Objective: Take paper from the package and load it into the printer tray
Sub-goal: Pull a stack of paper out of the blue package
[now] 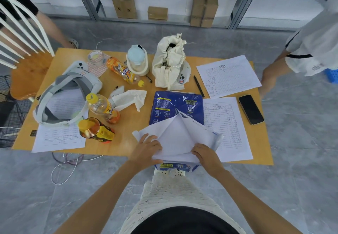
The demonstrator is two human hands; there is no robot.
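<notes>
A blue paper package (176,106) lies on the wooden table (131,124), its near end torn open. White wrapper flaps (175,133) are folded back over the near half of the package. My left hand (146,148) grips the left flap at the table's front edge. My right hand (205,153) holds the right side of the opened wrapper. The white sheets inside show under the flaps. No printer or tray is in view.
Three orange drink bottles (102,107), a headset (67,91), a crumpled tissue (130,97), a white bag (170,63), a pen (199,86), a phone (251,109) and printed forms (228,75) crowd the table. A chair (23,51) stands left; a person (309,49) stands right. Cables (67,162) hang below.
</notes>
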